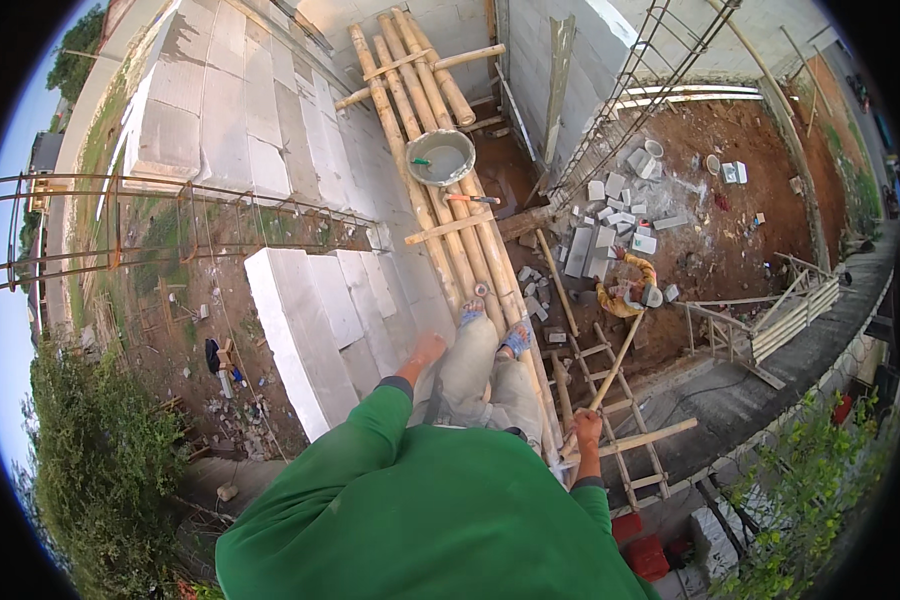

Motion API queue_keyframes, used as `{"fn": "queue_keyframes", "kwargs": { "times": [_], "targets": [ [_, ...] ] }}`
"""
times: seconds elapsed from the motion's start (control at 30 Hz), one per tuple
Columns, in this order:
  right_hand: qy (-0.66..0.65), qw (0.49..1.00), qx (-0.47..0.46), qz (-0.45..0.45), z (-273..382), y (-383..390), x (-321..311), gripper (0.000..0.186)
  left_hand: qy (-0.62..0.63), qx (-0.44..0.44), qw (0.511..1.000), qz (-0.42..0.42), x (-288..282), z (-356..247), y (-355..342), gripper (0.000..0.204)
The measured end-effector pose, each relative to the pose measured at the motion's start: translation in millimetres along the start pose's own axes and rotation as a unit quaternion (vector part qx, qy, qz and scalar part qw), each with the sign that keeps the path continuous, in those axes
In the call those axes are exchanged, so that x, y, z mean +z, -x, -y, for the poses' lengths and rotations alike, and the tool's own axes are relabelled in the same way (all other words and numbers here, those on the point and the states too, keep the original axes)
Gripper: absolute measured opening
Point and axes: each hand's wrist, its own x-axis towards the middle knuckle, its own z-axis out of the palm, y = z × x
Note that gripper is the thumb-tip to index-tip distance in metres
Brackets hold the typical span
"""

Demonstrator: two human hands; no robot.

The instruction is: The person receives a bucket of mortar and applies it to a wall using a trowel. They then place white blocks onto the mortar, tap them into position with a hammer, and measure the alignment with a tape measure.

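Observation:
My right hand [587,428] is closed around the upper end of a wooden pole [618,365] beside the scaffold. My left hand [428,348] is beside my left knee, close to the pale block wall [320,300]; its fingers are too small to make out. My feet in patterned blue footwear are on a walkway of bamboo poles [460,250]. Ahead on it stands a round tub [440,158] of grey mix with a green-handled tool [422,162] inside. A hammer-like tool with an orange handle [473,199] lies just nearer than the tub.
Far below on the right, a person [632,290] in an orange-yellow top bends near scattered blocks [610,225]. A wooden ladder [625,410] leans up on my right. Rebar cages [170,225] cross at left; another cage [650,70] rises at upper right. The drop lies on both sides.

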Motion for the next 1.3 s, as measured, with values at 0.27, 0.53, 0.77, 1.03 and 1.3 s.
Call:
{"fn": "queue_keyframes", "kwargs": {
  "times": [0.27,0.53,0.77,1.03,1.3],
  "targets": [
    [0.188,0.981,-0.014,0.055,67.9,-62.9,72.2,0.015,0.126,-0.064,0.99,0.024,-39.7,46.1,-2.9,0.029],
    [0.388,0.905,-0.156,0.078,112.0,-155.7,201.6,0.036,0.178,-0.112,0.976,0.049,-43.0,98.0,-79.7,0.035],
    [0.534,0.756,-0.313,0.212,79.2,-317.7,394.9,0.061,0.255,-0.039,0.966,-0.003,10.8,107.1,-257.4,0.04],
    [0.565,0.497,-0.596,0.28,-48.7,-496.5,555.3,0.046,0.342,-0.044,0.938,-0.033,109.8,131.8,-443.6,0.044],
    [0.464,0.653,-0.518,0.301,-26.3,-514.2,547.8,0.061,0.356,0.089,0.923,-0.115,138.1,111.3,-549.5,0.038]
  ]
}}
